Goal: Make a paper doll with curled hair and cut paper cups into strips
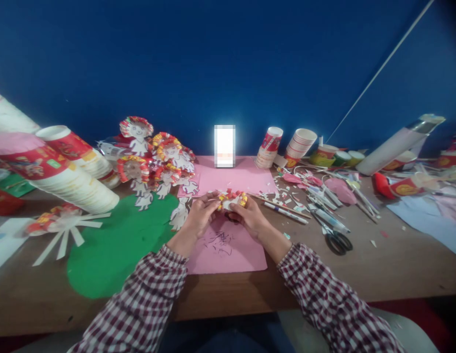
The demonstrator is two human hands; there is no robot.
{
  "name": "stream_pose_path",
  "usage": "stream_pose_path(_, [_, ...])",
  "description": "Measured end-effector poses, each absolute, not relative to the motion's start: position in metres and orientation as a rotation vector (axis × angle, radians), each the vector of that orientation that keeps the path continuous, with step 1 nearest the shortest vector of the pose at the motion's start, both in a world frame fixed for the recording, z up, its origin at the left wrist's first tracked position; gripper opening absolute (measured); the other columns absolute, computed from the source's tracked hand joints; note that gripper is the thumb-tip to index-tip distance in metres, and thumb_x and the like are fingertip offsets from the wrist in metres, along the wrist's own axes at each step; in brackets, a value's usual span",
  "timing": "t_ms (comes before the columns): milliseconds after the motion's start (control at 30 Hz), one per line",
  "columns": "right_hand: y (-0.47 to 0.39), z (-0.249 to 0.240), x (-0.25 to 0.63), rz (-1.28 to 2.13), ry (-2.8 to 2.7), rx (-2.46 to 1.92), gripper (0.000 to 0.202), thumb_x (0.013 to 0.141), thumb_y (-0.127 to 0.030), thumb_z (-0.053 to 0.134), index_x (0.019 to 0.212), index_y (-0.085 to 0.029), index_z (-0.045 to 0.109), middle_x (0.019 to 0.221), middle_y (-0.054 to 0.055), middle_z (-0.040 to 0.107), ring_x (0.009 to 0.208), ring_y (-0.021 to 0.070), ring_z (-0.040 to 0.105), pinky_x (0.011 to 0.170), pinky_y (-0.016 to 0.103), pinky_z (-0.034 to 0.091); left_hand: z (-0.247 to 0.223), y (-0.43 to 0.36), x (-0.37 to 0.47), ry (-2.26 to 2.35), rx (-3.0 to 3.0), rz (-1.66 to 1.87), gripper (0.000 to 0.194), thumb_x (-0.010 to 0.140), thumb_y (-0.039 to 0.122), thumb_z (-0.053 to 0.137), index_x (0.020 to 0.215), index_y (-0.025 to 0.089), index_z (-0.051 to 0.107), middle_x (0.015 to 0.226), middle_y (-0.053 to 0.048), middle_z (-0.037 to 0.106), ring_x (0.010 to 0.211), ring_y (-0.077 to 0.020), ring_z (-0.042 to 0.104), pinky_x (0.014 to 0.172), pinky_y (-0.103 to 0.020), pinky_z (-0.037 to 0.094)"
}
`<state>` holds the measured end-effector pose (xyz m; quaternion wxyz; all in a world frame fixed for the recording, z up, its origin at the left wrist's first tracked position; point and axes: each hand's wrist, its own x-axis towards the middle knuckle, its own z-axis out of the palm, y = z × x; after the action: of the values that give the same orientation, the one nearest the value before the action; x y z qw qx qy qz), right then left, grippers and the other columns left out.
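**Both hands are gripping the curled paper piece!**

We're looking down at mid-table, where our left hand (201,214) is pinching one side of a red-and-yellow curled paper piece (232,200) and our right hand (250,214) is pinching the other, thumbs pressing near its pale middle. We're holding it over the far end of a pink sheet (228,255), whose dark pen marks are showing at six o'clock from the piece.

Over at eight, a green sheet (114,250) is lying flat; at nine, a big cup stack (71,181) is leaning over. At ten, we're seeing a cluster of paper figures (154,162) with ruffled red-and-yellow rims, one smiling! Two shorter cup stacks (300,144) are standing between one and two. And between three and four, a white marker (286,214) is lying nearer us than the black-handled scissors (338,241).
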<state>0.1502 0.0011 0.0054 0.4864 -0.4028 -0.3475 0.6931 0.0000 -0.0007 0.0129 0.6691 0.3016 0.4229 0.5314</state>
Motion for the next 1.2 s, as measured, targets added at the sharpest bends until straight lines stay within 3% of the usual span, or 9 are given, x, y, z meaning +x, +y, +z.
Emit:
stream_pose_path(333, [0.000,0.007,0.151,1.642,-0.912,-1.017,0.041,0.062,-0.032,0.076,0.091,-0.020,0.049,0.072,-0.002,0.064,0.050,0.0085,0.058,0.043,0.017,0.043,0.011,0.000,0.001,0.985,0.718,1.203,0.047,0.060,0.027,0.078,0.102,0.014,0.061,0.076,0.000,0.064,0.063,-0.0090,0.058,0.064,-0.025,0.049])
stream_pose_path(567, [-0.001,0.004,0.150,1.539,-0.980,-1.042,0.043,0.063,-0.032,0.076,0.093,-0.019,0.049,0.078,-0.002,0.063,0.060,0.0102,0.061,0.055,0.022,0.052,0.017,-0.005,0.004,1.057,0.846,1.162,0.046,0.068,0.037,0.073,0.106,0.015,0.060,0.099,-0.006,0.066,0.078,-0.0121,0.061,0.073,-0.027,0.051])
stream_pose_path(667, [-0.002,0.004,0.149,1.521,-1.024,-1.063,0.042,0.063,-0.033,0.075,0.093,-0.019,0.049,0.078,-0.002,0.062,0.062,0.0109,0.061,0.058,0.023,0.052,0.012,-0.003,0.002,1.104,0.978,1.235,0.048,0.063,0.033,0.077,0.105,0.015,0.060,0.097,-0.006,0.066,0.085,-0.0144,0.061,0.075,-0.027,0.050])
stream_pose_path(833, [-0.003,0.005,0.150,1.517,-1.094,-1.112,0.039,0.066,-0.035,0.073,0.092,-0.019,0.049,0.074,-0.003,0.061,0.053,0.0095,0.057,0.050,0.023,0.049,0.009,-0.001,0.001,1.119,1.003,1.314,0.044,0.063,0.032,0.077,0.101,0.014,0.063,0.079,-0.001,0.065,0.071,-0.0102,0.059,0.064,-0.022,0.047])
stream_pose_path(1033, [-0.005,0.010,0.149,1.576,-1.054,-1.064,0.039,0.064,-0.034,0.074,0.092,-0.019,0.051,0.075,-0.002,0.061,0.055,0.0093,0.056,0.051,0.022,0.048,0.018,-0.002,-0.001,1.092,0.698,1.135,0.043,0.062,0.032,0.078,0.100,0.016,0.065,0.077,0.000,0.065,0.062,-0.0076,0.055,0.053,-0.018,0.042])
stream_pose_path(1200, [-0.004,0.008,0.149,1.580,-1.066,-1.048,0.039,0.064,-0.033,0.073,0.092,-0.018,0.051,0.076,-0.002,0.060,0.056,0.0091,0.054,0.054,0.023,0.048,0.020,-0.002,-0.004,1.045,0.668,1.057,0.039,0.065,0.031,0.076,0.101,0.017,0.065,0.082,-0.002,0.065,0.068,-0.0097,0.058,0.054,-0.018,0.044])
